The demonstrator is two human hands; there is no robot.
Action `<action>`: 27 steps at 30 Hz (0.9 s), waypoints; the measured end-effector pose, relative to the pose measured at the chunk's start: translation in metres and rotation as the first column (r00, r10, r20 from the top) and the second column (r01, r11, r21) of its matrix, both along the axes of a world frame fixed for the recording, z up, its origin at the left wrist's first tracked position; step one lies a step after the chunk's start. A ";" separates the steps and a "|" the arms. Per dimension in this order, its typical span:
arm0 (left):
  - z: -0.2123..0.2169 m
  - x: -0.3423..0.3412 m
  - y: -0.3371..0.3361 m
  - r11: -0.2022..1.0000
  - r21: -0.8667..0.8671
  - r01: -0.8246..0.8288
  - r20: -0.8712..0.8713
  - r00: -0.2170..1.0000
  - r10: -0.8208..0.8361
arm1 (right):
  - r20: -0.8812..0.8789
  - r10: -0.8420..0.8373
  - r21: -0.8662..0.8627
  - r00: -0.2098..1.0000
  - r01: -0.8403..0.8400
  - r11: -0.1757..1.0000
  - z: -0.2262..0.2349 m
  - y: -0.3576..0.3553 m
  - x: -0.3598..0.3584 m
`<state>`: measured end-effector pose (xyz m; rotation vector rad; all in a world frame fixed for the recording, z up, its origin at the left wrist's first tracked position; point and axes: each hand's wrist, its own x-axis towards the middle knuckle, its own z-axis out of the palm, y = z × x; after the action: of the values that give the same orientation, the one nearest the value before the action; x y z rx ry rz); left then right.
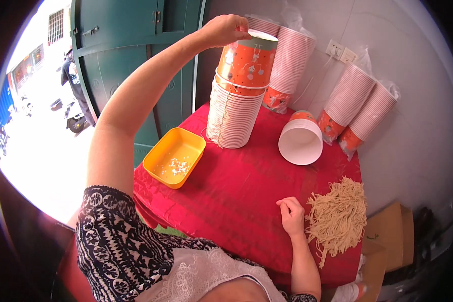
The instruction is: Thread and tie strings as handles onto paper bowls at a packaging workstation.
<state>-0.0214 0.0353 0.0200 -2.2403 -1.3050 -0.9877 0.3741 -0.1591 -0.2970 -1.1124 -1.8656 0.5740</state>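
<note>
My left hand (231,29) reaches up and closes its fingers on the upper edge of an orange paper tub (246,63) with a green band and drawn figures. This tub tops a tall stack of nested tubs (234,118), upside down, white rims showing. It sits slightly higher than the tubs beneath. A thin tan string (224,118) hangs down the stack's side. My right hand (291,215) is low over the red cloth, with curled fingers; anything inside them is hidden. Beside it lies a heap of tan strings (340,216).
A yellow tray (158,151) with small white bits stands left of the stack. One tub (301,143) lies with its white inside facing me. Plastic-wrapped tub stacks (294,60) lean against the wall. The red tablecloth (236,196) covers the table; cardboard boxes (387,234) are at the right.
</note>
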 end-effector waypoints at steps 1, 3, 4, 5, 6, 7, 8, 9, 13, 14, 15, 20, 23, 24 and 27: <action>-0.001 0.000 -0.001 1.000 -0.005 0.001 0.004 1.000 -0.001 | 0.001 0.000 -0.008 1.000 0.000 1.000 0.000 0.000 0.000; -0.002 0.000 -0.002 1.000 -0.015 -0.001 0.006 1.000 0.001 | -0.006 0.006 0.011 1.000 -0.006 1.000 -0.003 0.001 0.001; -0.002 0.000 -0.002 1.000 -0.022 -0.002 0.008 1.000 0.002 | -0.013 0.013 0.033 1.000 -0.012 0.999 -0.003 0.001 0.001; -0.003 -0.001 -0.002 1.000 -0.024 -0.003 0.009 1.000 0.003 | -0.012 0.014 0.032 1.000 -0.013 0.999 -0.003 0.001 0.001; -0.004 -0.001 -0.002 1.000 -0.015 0.009 0.010 1.000 -0.009 | -0.012 0.013 0.034 1.000 -0.013 0.999 -0.003 0.001 0.001; -0.006 -0.001 -0.002 1.000 -0.005 0.021 0.012 1.000 -0.021 | -0.011 0.013 0.037 1.000 -0.013 0.999 -0.002 0.001 0.001; -0.007 -0.002 -0.002 1.000 -0.006 0.020 0.013 1.000 -0.019 | -0.009 0.015 0.037 1.000 -0.014 0.999 -0.002 0.000 0.001; -0.007 -0.001 -0.003 1.000 -0.002 0.015 0.007 1.000 -0.015 | -0.008 0.009 0.020 1.000 -0.009 1.000 -0.001 0.000 0.000; -0.009 0.001 -0.003 1.000 -0.003 0.000 0.008 1.000 0.000 | -0.006 0.006 0.028 1.000 -0.006 1.000 -0.003 0.000 0.001; -0.010 0.001 -0.004 1.000 -0.003 -0.001 0.009 1.000 0.001 | -0.004 0.006 0.027 1.000 -0.006 1.000 -0.003 0.001 0.001; -0.010 0.001 -0.004 1.000 -0.012 -0.005 0.011 1.000 0.005 | -0.001 0.005 0.022 1.000 -0.004 1.000 -0.003 0.000 0.001; -0.014 0.001 -0.006 1.000 -0.018 -0.001 0.024 1.000 0.002 | 0.002 0.004 0.021 1.000 -0.004 1.000 -0.002 0.000 0.001; -0.015 0.001 -0.006 1.000 -0.025 -0.008 0.010 1.000 0.008 | 0.002 0.008 0.024 1.000 -0.008 1.000 -0.002 0.001 0.001; -0.015 0.001 -0.006 1.000 -0.015 -0.010 0.005 1.000 0.010 | -0.001 0.009 0.029 1.000 -0.009 1.000 -0.002 0.001 0.001; -0.017 0.001 -0.005 1.000 0.003 -0.009 0.002 1.000 0.009 | -0.004 0.004 0.014 1.000 -0.004 1.000 0.001 0.000 -0.001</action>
<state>-0.0209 0.0300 0.0033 -2.2295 -1.3125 -0.9877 0.3735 -0.1586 -0.2960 -1.0973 -1.8666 0.5639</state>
